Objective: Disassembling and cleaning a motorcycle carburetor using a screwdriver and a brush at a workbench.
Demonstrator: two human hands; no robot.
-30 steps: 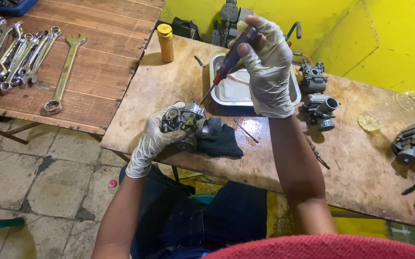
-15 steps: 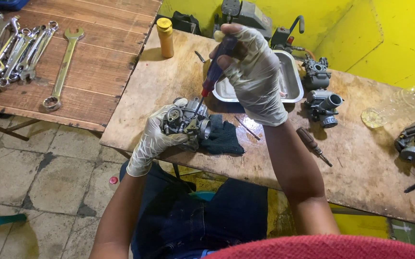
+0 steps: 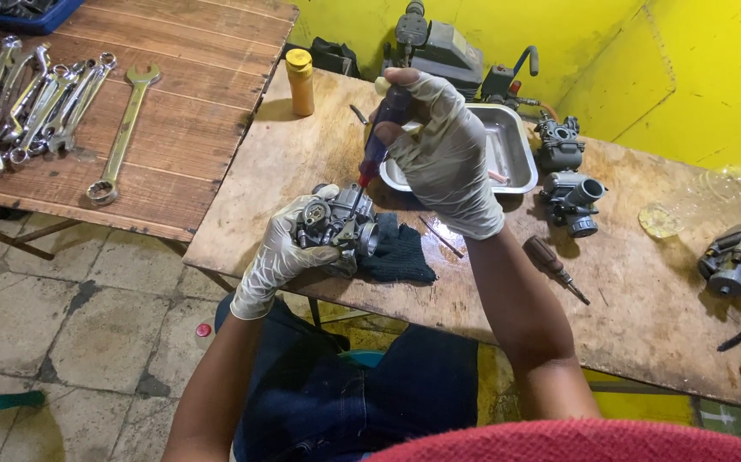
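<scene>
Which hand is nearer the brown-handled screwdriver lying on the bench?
Right. The right hand is up over the metal tray, its forearm passing just beside the brown-handled screwdriver. The left hand grips the carburetor at the bench's near edge, farther off.

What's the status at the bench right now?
Left hand grips carburetor. Right hand drives screwdriver down into it. Black cloth lies beside it, nothing blocking.

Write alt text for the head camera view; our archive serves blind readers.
A gloved left hand steadies a carburetor on a plywood bench while the gloved right hand drives a screwdriver into it. Wrenches lie on a neighbouring table.
</scene>
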